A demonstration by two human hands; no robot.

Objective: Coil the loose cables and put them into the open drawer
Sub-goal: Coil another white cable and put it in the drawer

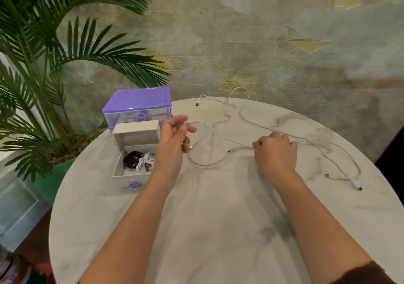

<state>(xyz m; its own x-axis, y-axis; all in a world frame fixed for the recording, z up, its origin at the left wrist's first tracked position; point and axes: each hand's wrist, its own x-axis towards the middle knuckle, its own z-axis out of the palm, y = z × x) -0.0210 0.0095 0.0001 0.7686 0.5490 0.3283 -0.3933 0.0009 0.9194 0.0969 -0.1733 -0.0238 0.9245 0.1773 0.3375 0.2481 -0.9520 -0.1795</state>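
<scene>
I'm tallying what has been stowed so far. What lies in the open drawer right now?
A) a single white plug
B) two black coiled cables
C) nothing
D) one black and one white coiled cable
D: the open drawer holds a black coiled cable beside a white coiled cable.

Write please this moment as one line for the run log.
left hand: pinches white cable | right hand: grips same cable | drawer: open, two coils inside | other white cables: loose on table
</scene>
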